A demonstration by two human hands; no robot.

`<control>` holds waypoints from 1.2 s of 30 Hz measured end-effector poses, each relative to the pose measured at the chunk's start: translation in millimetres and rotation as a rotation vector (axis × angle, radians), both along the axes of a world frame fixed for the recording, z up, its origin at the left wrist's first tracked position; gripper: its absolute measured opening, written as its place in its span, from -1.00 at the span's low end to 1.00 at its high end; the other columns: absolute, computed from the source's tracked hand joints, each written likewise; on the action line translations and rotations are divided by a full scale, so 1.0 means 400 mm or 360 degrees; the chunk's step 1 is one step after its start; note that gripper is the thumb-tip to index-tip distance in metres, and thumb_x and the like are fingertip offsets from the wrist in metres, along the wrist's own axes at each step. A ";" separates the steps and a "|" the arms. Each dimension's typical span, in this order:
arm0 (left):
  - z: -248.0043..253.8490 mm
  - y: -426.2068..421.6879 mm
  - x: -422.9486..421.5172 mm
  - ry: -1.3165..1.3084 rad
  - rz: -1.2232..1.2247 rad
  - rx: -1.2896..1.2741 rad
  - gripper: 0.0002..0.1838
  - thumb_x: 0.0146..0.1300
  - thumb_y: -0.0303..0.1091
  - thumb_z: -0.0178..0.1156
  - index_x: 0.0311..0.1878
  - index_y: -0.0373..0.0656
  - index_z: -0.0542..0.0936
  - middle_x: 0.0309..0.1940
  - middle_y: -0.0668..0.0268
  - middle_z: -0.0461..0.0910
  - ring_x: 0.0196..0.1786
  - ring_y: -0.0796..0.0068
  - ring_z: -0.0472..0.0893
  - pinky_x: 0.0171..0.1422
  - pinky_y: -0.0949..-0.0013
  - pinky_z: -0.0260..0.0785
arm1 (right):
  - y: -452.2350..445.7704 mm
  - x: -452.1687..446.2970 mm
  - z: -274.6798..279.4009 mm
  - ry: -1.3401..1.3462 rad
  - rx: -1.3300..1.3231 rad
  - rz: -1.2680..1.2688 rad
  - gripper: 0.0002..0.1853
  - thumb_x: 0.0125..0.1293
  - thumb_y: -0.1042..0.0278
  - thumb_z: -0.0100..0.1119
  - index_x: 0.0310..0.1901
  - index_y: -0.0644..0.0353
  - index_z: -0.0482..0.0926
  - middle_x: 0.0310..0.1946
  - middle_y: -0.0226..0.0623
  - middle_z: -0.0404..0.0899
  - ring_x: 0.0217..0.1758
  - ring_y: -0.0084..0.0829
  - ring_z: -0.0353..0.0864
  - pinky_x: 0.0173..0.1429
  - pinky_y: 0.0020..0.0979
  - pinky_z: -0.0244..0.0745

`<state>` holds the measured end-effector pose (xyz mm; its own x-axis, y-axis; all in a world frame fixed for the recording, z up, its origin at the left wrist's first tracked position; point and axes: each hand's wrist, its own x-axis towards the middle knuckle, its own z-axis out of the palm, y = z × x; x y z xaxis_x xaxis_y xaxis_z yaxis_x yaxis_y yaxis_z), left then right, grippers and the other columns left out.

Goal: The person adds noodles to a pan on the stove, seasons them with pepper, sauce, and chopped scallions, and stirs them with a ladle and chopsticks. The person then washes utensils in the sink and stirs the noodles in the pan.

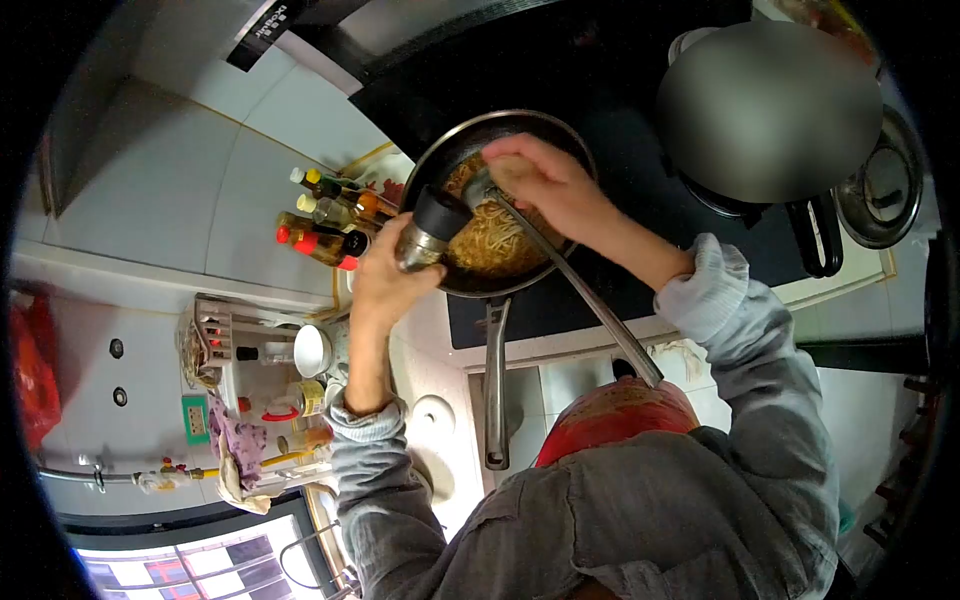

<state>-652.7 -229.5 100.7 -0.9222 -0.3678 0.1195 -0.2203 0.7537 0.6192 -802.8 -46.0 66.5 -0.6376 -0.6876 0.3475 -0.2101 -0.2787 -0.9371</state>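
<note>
My left hand (385,275) is wrapped round a clear grinder with a black top (440,218), tilted over the left edge of a dark frying pan (520,122). Noodle-like food in brownish sauce (495,243) lies in the pan. Above the far part of the pan is my right hand (540,175), blurred, its fingers bent together; whether it holds something is hidden. A metal ladle (590,293) rests in the pan, its long handle slanting over the near rim towards my body.
Several sauce bottles (320,243) stand left of the pan. The pan's handle (496,400) sticks out towards me. At the right are a black-handled pot (815,240) and a glass lid (880,190). A white bowl (312,350) sits at the lower left.
</note>
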 end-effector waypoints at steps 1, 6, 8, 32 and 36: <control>0.004 0.019 0.003 0.0027 -0.0035 0.0362 -0.31 -0.29 -0.42 0.35 0.07 -0.17 0.41 -0.22 0.25 0.54 -0.15 0.40 0.51 -0.07 0.39 0.36 | -0.018 0.016 -0.007 0.0202 -0.0099 -0.0044 -0.67 0.26 0.47 -0.11 0.07 0.18 0.37 0.04 -0.34 0.41 0.10 -0.47 0.39 0.12 -0.46 0.35; 0.092 0.141 0.053 0.0189 -0.0199 0.0541 -0.39 -0.27 -0.59 0.32 -0.02 -0.26 0.38 -0.26 0.29 0.51 -0.20 0.56 0.48 -0.09 0.48 0.33 | 0.011 0.152 0.076 0.0965 -0.0071 -0.0141 -0.53 0.30 0.30 -0.02 0.22 0.24 0.24 0.26 -0.06 0.16 0.33 -0.17 0.13 0.34 -0.28 0.02; 0.072 0.133 0.080 0.0216 -0.0302 0.0798 -0.39 -0.27 -0.60 0.33 -0.02 -0.28 0.38 -0.26 0.29 0.51 -0.21 0.56 0.48 -0.09 0.49 0.32 | 0.027 0.169 0.086 0.0943 -0.0088 -0.0066 -0.51 0.28 0.32 0.01 0.22 0.24 0.23 0.27 -0.05 0.15 0.34 -0.18 0.12 0.34 -0.27 0.03; 0.064 0.672 0.094 0.0674 -0.0332 0.0268 -0.63 0.02 -0.13 0.25 -0.14 -0.07 0.46 -0.38 0.41 0.47 -0.42 0.55 0.49 -0.44 0.49 0.35 | 0.547 0.326 -0.096 -0.0424 -0.0447 -0.0719 -0.59 0.12 0.16 0.16 -0.08 0.20 0.33 -0.08 -0.15 0.35 -0.11 -0.34 0.43 -0.02 -0.33 0.40; 0.062 0.811 0.082 0.0483 -0.1088 -0.1033 -0.44 -0.27 -0.10 0.35 -0.11 -0.07 0.52 -0.27 0.21 0.43 -0.28 0.38 0.52 -0.41 0.39 0.43 | 0.587 0.393 -0.137 -0.0349 -0.0155 -0.0668 -0.65 0.31 0.01 -0.11 -0.01 0.04 0.34 -0.18 -0.32 0.43 -0.20 -0.48 0.48 -0.26 -0.47 0.47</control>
